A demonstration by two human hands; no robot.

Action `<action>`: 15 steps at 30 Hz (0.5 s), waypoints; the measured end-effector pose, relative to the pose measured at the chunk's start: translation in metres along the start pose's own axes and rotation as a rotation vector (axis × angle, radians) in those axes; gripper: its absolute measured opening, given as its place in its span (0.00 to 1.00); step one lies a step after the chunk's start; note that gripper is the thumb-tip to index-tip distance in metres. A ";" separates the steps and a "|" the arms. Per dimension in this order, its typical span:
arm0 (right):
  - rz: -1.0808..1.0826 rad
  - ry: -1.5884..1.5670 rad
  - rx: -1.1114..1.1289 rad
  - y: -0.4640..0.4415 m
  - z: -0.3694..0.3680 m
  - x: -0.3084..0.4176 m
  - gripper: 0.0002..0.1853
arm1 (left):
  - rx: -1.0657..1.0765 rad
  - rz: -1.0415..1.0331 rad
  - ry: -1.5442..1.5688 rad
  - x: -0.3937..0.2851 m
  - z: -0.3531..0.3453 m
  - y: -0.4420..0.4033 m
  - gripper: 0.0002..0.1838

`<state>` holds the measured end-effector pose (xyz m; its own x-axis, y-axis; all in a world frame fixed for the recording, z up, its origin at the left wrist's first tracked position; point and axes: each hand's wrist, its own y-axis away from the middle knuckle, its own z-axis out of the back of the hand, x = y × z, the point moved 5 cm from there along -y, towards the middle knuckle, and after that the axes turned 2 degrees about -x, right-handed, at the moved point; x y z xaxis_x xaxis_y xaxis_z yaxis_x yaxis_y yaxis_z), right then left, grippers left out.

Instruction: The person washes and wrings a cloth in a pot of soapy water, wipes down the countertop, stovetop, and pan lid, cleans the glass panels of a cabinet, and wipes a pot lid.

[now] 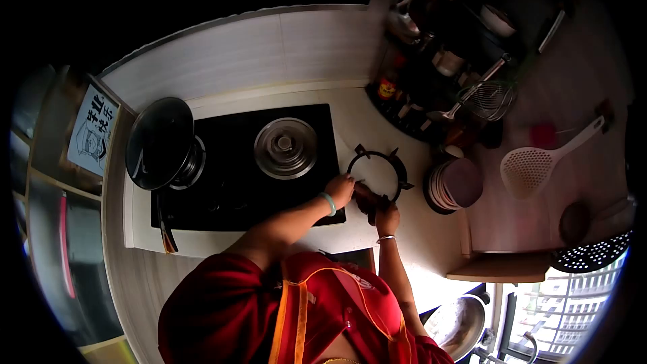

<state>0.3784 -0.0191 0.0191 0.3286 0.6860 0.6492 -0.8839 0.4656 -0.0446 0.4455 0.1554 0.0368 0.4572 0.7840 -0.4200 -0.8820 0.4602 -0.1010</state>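
My left hand [342,189], with a pale green bangle at its wrist, is closed at the near left edge of a black pan support ring [403,167] with short prongs. My right hand [387,216] is closed on a dark brown cloth [366,199], bunched between my hands against the ring's near side. The ring is over the white counter beside the gas hob [222,209]. On the hob the right burner [285,148] is bare, showing its metal rings. A dark wok [160,145] covers part of the left burner.
A stack of bowls or plates [455,185] stands right of the ring. Behind it, a dark rack [411,118] holds bottles and utensils. A white slotted skimmer [532,165] hangs on the right wall. A metal basin [458,327] lies near the window at lower right.
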 end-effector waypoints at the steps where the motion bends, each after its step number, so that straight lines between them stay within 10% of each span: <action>1: 0.048 0.014 -0.005 0.005 -0.001 0.002 0.20 | -0.052 -0.018 -0.002 0.000 0.015 -0.002 0.06; 15: 0.514 -0.088 0.230 0.019 -0.105 0.218 0.11 | -0.506 0.314 0.004 0.152 0.145 0.114 0.07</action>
<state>0.4682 0.1983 0.0801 -0.1829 0.7386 0.6488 -0.9758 -0.0559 -0.2114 0.4305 0.3874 0.0924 0.1657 0.8485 -0.5026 -0.9201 -0.0504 -0.3885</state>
